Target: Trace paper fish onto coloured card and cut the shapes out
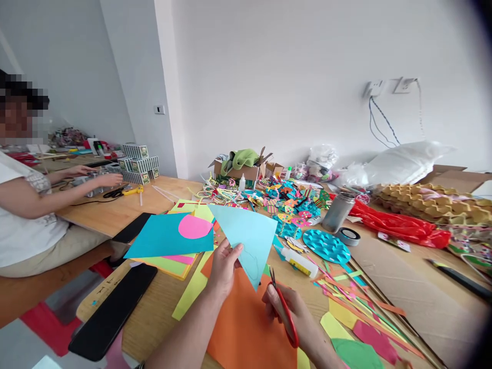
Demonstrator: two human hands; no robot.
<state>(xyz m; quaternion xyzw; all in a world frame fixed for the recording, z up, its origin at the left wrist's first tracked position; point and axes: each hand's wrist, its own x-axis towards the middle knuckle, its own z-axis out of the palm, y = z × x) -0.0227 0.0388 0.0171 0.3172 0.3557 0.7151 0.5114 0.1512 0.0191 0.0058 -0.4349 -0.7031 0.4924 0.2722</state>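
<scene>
Pinched between thumb and fingers of my left hand (225, 269) is a light blue sheet of paper (246, 225), cut to a pointed shape, with a pencilled outline near its lower tip. My right hand (286, 305) grips red-handled scissors (286, 312), their blades pointing up beside the paper's right edge and apart from it. Whether the blades are parted is hard to make out. Beneath both hands lies an orange sheet (238, 328). To the left, a pink paper piece (194, 226) rests on a teal sheet (165, 238) atop other coloured paper.
Right of my hands are a glue bottle (300, 262), a blue scalloped disc (326, 246), paper strips (346, 287), tape (349, 236) and a metal flask (338, 212). A black phone-like slab (115, 312) lies left. A person (31, 205) works at the far left near yellow-handled pliers (132, 190).
</scene>
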